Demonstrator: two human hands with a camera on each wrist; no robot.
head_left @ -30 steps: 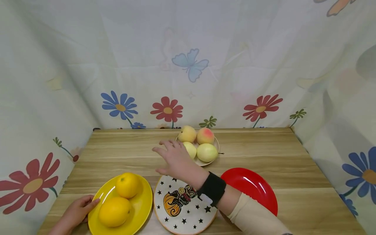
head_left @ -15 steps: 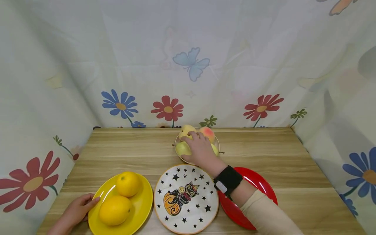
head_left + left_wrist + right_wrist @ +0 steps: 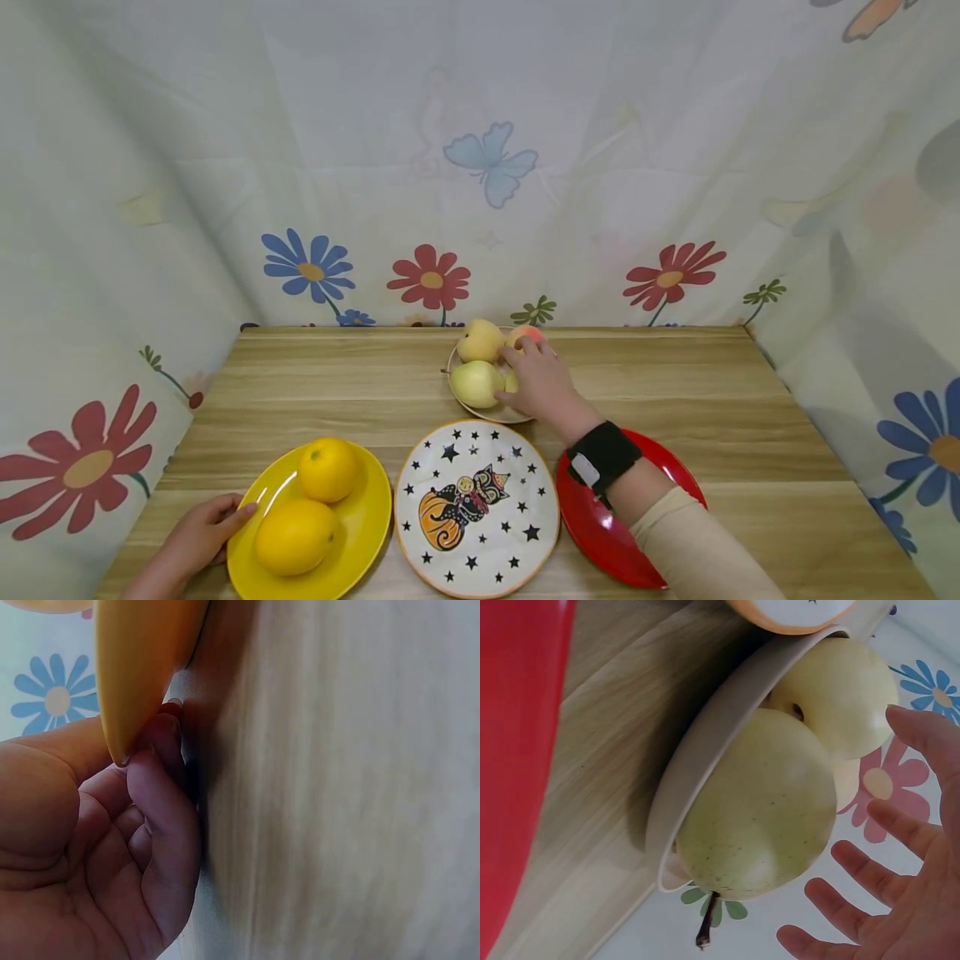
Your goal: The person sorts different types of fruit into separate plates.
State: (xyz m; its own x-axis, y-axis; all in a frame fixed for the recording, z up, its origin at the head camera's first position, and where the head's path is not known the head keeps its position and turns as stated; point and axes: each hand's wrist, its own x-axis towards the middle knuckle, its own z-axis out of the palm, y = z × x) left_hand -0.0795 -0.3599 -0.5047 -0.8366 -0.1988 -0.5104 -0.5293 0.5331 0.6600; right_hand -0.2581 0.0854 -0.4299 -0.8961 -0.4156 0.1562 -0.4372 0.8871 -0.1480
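My left hand (image 3: 201, 535) grips the near-left rim of a yellow plate (image 3: 360, 542), thumb on top and curled fingers beneath, as the left wrist view shows. Two yellow lemon-like fruits lie on that plate, a rear one (image 3: 328, 470) and a front one (image 3: 296, 537). Over the right side of a shallow pale bowl (image 3: 491, 415) hovers my right hand (image 3: 546, 385), fingers spread. In the right wrist view, a green-yellow pear (image 3: 757, 806) with a dark stem lies close to those fingers, apart from them. A second pear (image 3: 476, 385) sits beside it; behind are a yellowish fruit (image 3: 480, 342) and a red-blushed peach (image 3: 532, 332).
A white plate (image 3: 498, 567) with a cat, pumpkin and stars stands between the yellow plate and a red plate (image 3: 600, 533). My right forearm passes over the red plate. A flowered curtain (image 3: 585, 183) encloses the back and sides of the wooden table (image 3: 765, 467).
My right hand has moved rightward, from left of the bowl, across the left pear, to above the right pear. My left hand stays at the yellow plate.
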